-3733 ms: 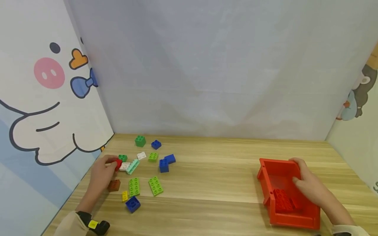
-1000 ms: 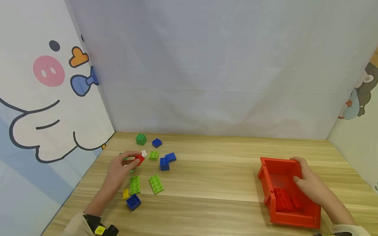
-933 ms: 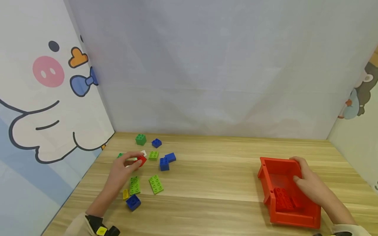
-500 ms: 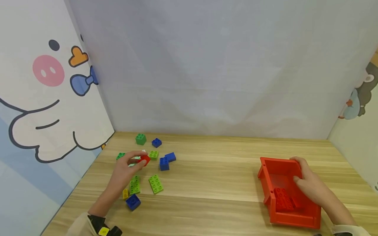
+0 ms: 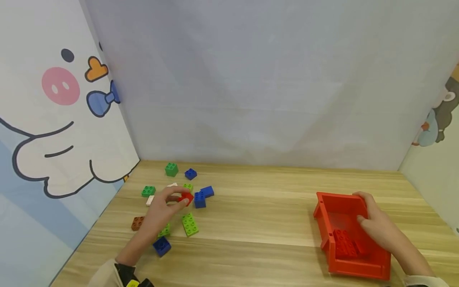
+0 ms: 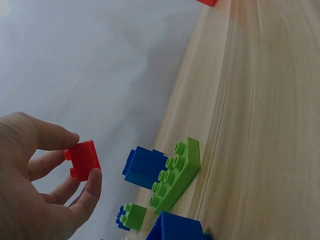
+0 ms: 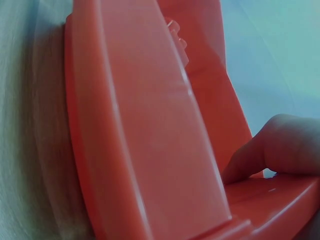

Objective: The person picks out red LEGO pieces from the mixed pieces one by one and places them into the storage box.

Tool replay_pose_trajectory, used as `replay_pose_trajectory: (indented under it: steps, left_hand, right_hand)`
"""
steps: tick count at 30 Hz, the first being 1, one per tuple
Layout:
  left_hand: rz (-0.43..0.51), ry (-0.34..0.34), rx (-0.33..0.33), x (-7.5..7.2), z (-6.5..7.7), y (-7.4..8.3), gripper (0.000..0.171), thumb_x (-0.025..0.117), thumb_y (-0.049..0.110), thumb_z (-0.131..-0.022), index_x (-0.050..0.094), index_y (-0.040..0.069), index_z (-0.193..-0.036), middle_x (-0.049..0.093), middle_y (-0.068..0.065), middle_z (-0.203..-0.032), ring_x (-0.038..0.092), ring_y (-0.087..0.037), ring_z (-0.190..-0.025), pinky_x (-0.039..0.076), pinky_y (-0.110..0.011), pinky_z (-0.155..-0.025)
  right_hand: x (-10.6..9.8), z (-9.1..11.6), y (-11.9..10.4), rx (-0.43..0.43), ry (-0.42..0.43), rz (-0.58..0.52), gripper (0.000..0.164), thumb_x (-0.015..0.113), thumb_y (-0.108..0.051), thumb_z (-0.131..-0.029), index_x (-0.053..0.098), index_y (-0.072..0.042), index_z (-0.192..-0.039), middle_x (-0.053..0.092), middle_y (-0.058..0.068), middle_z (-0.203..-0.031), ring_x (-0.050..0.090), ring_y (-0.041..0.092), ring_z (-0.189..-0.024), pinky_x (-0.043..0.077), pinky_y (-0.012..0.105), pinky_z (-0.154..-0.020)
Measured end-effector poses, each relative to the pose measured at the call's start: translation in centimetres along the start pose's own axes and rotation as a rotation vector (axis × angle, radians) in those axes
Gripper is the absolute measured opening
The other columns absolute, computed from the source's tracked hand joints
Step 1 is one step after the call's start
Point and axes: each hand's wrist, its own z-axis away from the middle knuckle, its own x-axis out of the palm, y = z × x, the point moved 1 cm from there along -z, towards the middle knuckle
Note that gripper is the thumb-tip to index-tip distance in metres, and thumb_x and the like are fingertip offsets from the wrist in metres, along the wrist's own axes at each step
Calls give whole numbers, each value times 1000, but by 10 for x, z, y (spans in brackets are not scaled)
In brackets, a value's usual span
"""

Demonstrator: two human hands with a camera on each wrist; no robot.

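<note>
My left hand pinches a small red toy building brick between thumb and fingers, its studs facing the palm in the left wrist view. In the head view the hand passes over the scattered bricks, with the red one just left of a blue brick. On the right, my right hand grips the right wall of a red plastic bin, thumb inside the wall. Several red bricks lie in the bin. The right wrist view shows the bin wall close up with the thumb over its edge.
Around the left hand lie green bricks, lime bricks, a brown brick, a dark blue brick and white pieces. A grey-white cloth backdrop rises behind the wooden table.
My left hand picked up the red brick at the far left and has carried it rightward over the other bricks. My right hand and the bin have stayed in place.
</note>
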Motion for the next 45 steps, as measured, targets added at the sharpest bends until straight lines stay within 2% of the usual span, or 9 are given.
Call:
replay_pose_trajectory:
  steps: [4, 9, 18, 24, 29, 32, 37, 40, 45]
  left_hand:
    - [12, -17, 9, 9, -2, 5, 27, 67, 21, -88, 62, 17, -114, 51, -6, -122, 53, -27, -105, 51, -41, -82]
    - [30, -36, 47, 20, -6, 9, 30, 66, 21, -88, 61, 13, -116, 50, -8, -121, 53, -28, -104, 51, -41, -83]
    - [19, -28, 61, 33, -11, 9, 25, 68, 19, -87, 63, 19, -111, 54, -4, -117, 55, -24, -101, 50, -43, -83]
    - [7, -29, 110, 41, -15, 12, 26, 71, 22, -84, 65, 19, -110, 56, -4, -116, 57, -24, -99, 50, -44, -82]
    - [-11, -34, 123, 50, -17, 16, 26, 72, 17, -83, 65, 23, -107, 56, -1, -114, 57, -21, -95, 50, -40, -78]
    - [-13, -46, 116, 54, -17, 19, 27, 72, 14, -82, 65, 21, -107, 55, -1, -113, 56, -19, -93, 50, -38, -78]
    - [-5, -66, 143, 60, -16, 28, 28, 73, 13, -81, 65, 20, -107, 54, -1, -112, 56, -19, -92, 51, -38, -78]
    - [2, -69, 146, 63, -15, 31, 28, 73, 13, -81, 66, 23, -106, 53, -1, -111, 55, -20, -93, 51, -38, -78]
    - [6, -84, 158, 68, -15, 34, 27, 74, 13, -81, 66, 23, -104, 52, -1, -108, 54, -19, -91, 51, -37, -76]
  right_hand:
    - [0, 0, 0, -6, 5, 5, 58, 45, 7, -88, 16, 3, -137, 45, 34, -120, 52, 38, -93, 47, 55, -75]
    - [1, 1, 2, -10, 17, 8, 57, 46, 8, -88, 17, 3, -137, 46, 33, -119, 52, 38, -94, 46, 55, -76]
    - [1, 1, 3, -6, 7, -21, 57, 45, 9, -87, 16, 4, -137, 44, 32, -121, 51, 38, -97, 47, 56, -77]
    - [0, 1, 1, -16, 12, -11, 57, 44, 8, -87, 16, 3, -137, 45, 32, -121, 52, 38, -96, 46, 56, -78]
    - [1, 0, 2, -13, 9, -13, 57, 45, 9, -88, 16, 4, -137, 45, 32, -120, 52, 38, -96, 46, 56, -78]
    - [1, 0, 2, -15, 9, -13, 57, 45, 9, -88, 16, 4, -137, 45, 32, -120, 52, 38, -96, 46, 55, -77]
    - [0, 0, 2, -25, 8, -14, 57, 44, 9, -88, 16, 3, -137, 45, 32, -120, 52, 37, -95, 47, 53, -76]
    - [0, 0, 3, -23, 6, -15, 57, 44, 9, -88, 15, 3, -137, 45, 32, -120, 52, 37, -95, 48, 52, -75]
    - [1, 1, 3, -11, 6, -2, 57, 45, 8, -88, 15, 4, -137, 44, 32, -121, 51, 38, -96, 47, 54, -77]
